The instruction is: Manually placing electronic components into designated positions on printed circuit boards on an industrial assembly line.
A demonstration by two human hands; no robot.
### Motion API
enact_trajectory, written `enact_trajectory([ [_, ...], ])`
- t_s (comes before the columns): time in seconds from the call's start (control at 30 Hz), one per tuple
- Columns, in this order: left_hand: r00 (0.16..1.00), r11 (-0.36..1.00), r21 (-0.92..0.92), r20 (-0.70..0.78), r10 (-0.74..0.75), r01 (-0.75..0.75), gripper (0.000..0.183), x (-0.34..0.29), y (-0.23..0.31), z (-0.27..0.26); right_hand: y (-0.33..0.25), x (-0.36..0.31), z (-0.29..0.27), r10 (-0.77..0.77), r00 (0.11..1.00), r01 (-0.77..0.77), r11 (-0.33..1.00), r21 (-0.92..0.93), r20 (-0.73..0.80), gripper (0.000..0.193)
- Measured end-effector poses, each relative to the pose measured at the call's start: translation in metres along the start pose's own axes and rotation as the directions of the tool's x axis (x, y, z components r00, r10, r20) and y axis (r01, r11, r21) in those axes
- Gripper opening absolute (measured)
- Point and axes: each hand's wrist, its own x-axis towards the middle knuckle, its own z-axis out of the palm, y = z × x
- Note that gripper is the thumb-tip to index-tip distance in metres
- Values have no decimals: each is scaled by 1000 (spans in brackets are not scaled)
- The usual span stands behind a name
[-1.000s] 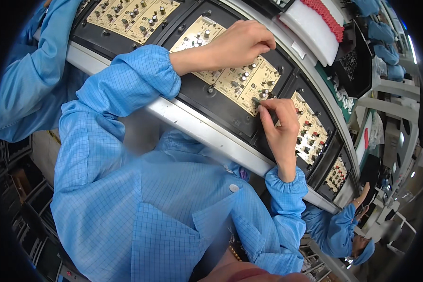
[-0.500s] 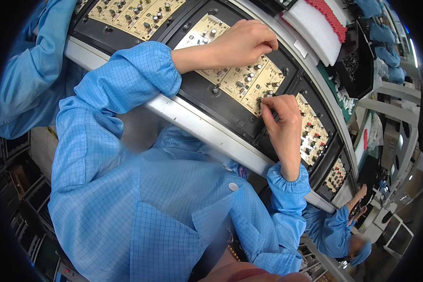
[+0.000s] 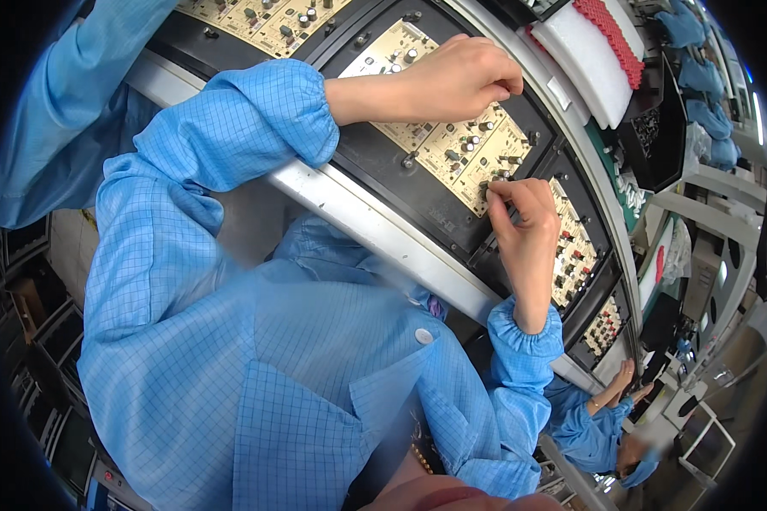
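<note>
A tan circuit board with capacitors and other small parts sits in a black carrier in front of me. My left hand reaches over the upper part of this board with its fingers curled together. Whatever those fingers hold, if anything, is hidden. At the board's near right corner, my right hand pinches thumb and forefinger together by a small dark component. I cannot make out whether that part is between the fingertips.
A metal rail runs between me and the carriers. Another populated board lies to the right, and one more to the left. Beyond stand white foam sheets and a black bin. Another person works at the right.
The board and carriers appear slightly farther right in the picture, and both my hands have shifted along with them. Both hands keep nearly the same pose. The other person's hands have moved.
</note>
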Motion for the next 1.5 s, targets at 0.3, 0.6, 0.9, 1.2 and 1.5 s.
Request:
enact_trajectory([
  [0.3, 1000, 1000, 12, 29, -5, 5, 12, -4, -5, 2, 9, -10, 17, -131, 985, 132, 991, -1, -110, 15],
  [0.6, 995, 998, -7, 71, -66, 66, 15, 25, 15, -15, 25, -7, -13, -192, 978, 192, 981, 3, -77, 18],
  [0.9, 986, 993, 22, 127, 109, -113, 12, 38, 43, -23, 156, 102, -155, -128, 867, -25, 954, -299, -482, 22],
  [1.2, 925, 999, -45, 379, 31, -15, 9, 76, 65, 28, 333, 219, -169, 166, 977, -192, 958, -214, -136, 34],
  [1.5, 901, 992, -80, 416, 125, -101, 3, 100, 58, 67, 272, 191, -172, 74, 834, -218, 955, -204, -547, 20],
])
